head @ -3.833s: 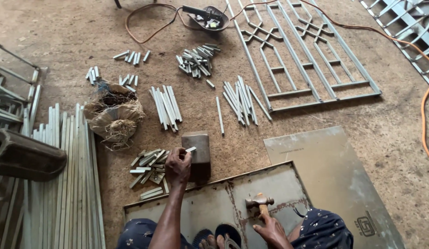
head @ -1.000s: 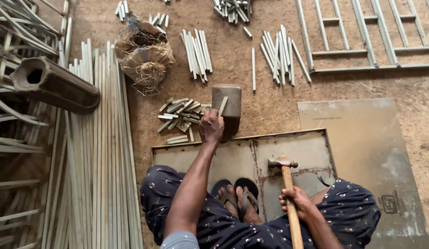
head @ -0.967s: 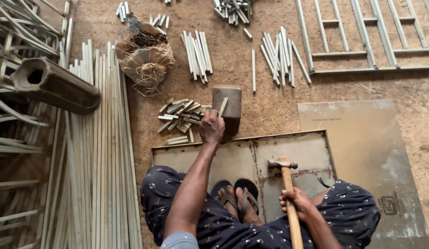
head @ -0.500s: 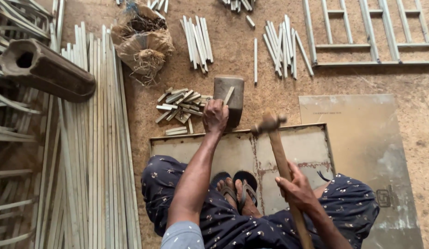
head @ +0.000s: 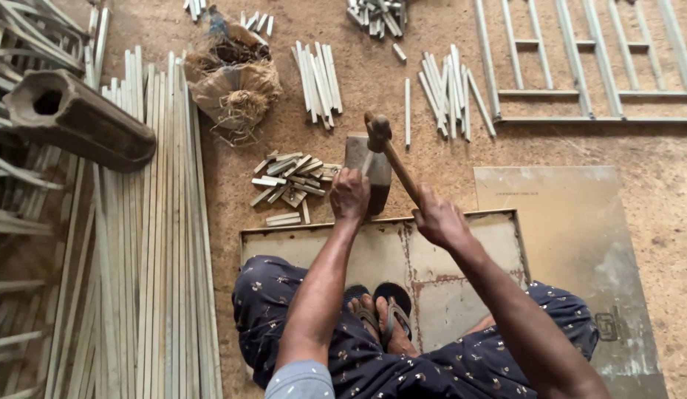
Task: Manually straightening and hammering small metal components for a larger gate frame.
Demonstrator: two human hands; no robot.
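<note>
The right hand [head: 438, 220] is closed around the wooden handle of a hammer [head: 379, 131], whose head sits over the far edge of a metal block [head: 367, 168] standing on the dirt floor [head: 654, 185]. The left hand [head: 349, 195] rests at the block's near edge, fingers curled around a short strip [head: 367, 164] held against the block's top. Just left of the block lies a heap of cut pieces [head: 292, 177], close to the left hand, so little bare floor remains on that side. A rusty tray [head: 447, 258] lies just before the block, its raised rim running under both wrists; the person's sandalled feet rest on it. To the right a flat sheet [head: 572, 222] adjoins the tray. Beyond the block, bare floor separates it from rows of short bars [head: 318, 74] and a welded grille [head: 580, 66]. Long strips [head: 151, 236] fill the left side, beneath a heavy hollow post [head: 77, 125]. A fibre bundle [head: 233, 81] lies near their far ends.
</note>
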